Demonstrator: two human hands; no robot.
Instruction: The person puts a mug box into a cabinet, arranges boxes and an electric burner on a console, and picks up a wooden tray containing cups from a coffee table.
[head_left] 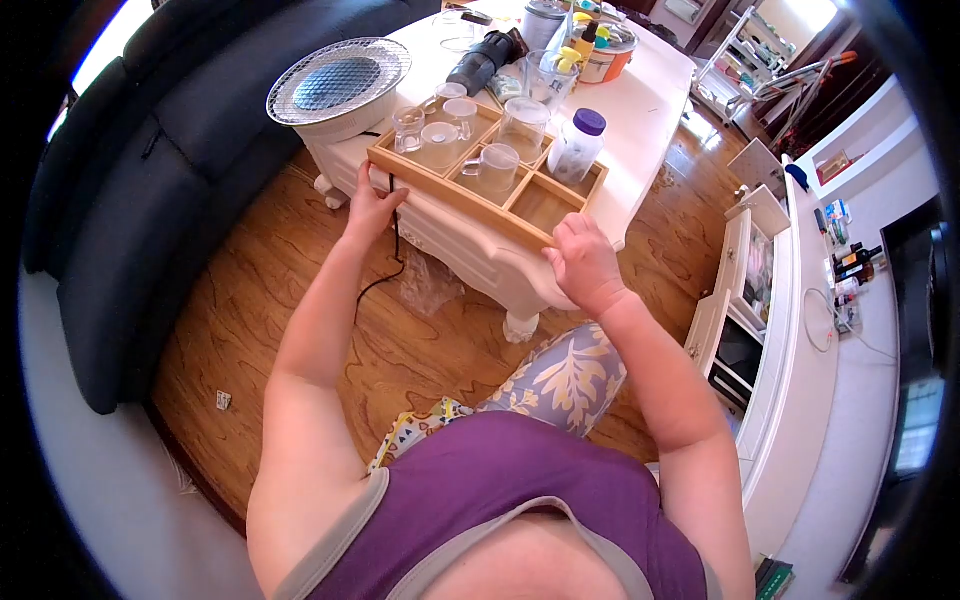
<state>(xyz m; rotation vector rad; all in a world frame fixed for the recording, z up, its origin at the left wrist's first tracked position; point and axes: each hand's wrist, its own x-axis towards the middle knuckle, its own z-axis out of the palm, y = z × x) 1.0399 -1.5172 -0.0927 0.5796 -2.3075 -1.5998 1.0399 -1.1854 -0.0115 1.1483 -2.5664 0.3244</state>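
Observation:
A wooden divided tray (450, 190) lies at the near end of the white table (655, 110). My left hand (373, 207) grips its left front corner, thumb and fingers on the edge. Near the right front corner, my right hand (585, 262) has its fingers curled over the rim. Small glass cups (438, 145) stand in the left compartment. A glass mug (492, 168) lies in the front middle one, and a larger glass (524, 128) is behind it. The jar with a purple lid (577, 148) stands in the right rear compartment. The compartment nearest my right hand holds nothing.
A round heater with a wire grille (340, 85) is left of the tray. Behind are a black cylindrical object (487, 62), a glass pitcher (550, 80) and a pot (608, 55). A dark sofa (200, 120) stands left; a white cabinet (775, 330) stands right.

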